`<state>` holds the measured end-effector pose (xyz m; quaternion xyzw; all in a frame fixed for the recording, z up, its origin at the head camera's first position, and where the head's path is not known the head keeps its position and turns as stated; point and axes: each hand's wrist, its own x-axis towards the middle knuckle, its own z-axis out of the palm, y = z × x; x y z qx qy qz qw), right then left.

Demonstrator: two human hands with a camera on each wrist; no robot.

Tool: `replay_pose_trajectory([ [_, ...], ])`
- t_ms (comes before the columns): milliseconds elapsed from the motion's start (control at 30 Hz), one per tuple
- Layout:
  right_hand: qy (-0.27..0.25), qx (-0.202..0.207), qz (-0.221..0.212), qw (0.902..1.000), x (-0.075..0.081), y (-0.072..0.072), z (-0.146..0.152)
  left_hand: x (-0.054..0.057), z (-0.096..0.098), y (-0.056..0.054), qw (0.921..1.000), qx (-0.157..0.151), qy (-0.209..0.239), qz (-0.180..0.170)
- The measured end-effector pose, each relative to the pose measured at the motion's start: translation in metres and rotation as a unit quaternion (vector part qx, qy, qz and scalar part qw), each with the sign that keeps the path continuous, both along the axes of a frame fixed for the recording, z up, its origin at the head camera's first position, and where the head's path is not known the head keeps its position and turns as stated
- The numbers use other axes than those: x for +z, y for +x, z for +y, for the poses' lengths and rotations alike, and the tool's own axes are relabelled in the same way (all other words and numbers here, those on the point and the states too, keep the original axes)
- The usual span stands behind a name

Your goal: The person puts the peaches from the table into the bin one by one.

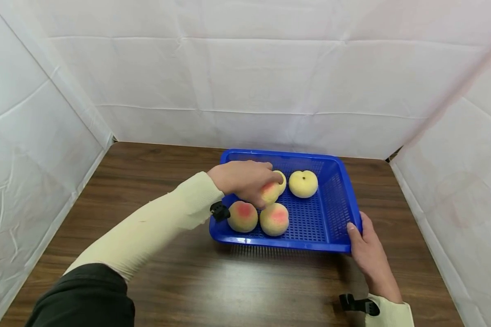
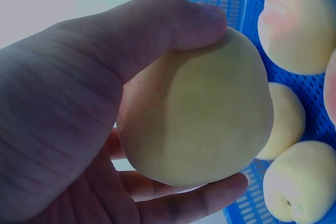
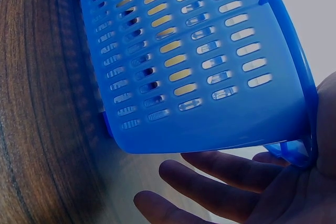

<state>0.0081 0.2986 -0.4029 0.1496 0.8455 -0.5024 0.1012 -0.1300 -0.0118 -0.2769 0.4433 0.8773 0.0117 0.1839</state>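
My left hand [image 1: 245, 179] reaches over the left half of a blue plastic basket [image 1: 282, 245] and holds a yellow peach with a red blush [image 1: 269, 194]. In the left wrist view, thumb and fingers curl round this held peach [image 2: 202, 114], with the basket behind it. Two blushed peaches, one at the left [image 1: 242, 217] and one beside it [image 1: 274, 220], lie along the front side. A pale yellow peach [image 1: 303, 184] sits near the back, with another peach [image 1: 283, 180] partly hidden behind my hand. My right hand [image 1: 368, 254] grips the basket's right rim near its front corner, thumb on top.
The basket stands on a dark brown wooden table [image 1: 180, 281]. White cloth walls [image 1: 262, 77] enclose the table at the back, left and right. Black straps, one on the left wrist [image 1: 219, 211] and one on the right [image 1: 359, 304], sit at the cuffs.
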Motion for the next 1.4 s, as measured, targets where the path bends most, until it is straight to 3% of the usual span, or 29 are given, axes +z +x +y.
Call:
replay_pose_trajectory([
  [367, -0.002, 0.001, -0.001, 1.0, -0.001, 0.0, -0.002, -0.008, 0.023, 0.004, 0.9998, -0.016, -0.005, -0.007],
  [933, -0.001, -0.001, -0.005, 1.0, -0.001, 0.003, -0.007, -0.015, 0.047, 0.007, 0.9975, -0.071, 0.006, -0.001],
  [1133, -0.004, 0.0, 0.004, 1.0, 0.0, 0.004, -0.007, -0.016, 0.057, 0.009, 0.9963, -0.085, -0.008, 0.008],
  [1400, -0.006, -0.004, -0.001, 1.0, -0.002, 0.004, -0.008, -0.019, 0.075, 0.013, 0.9959, -0.08, -0.042, 0.002],
])
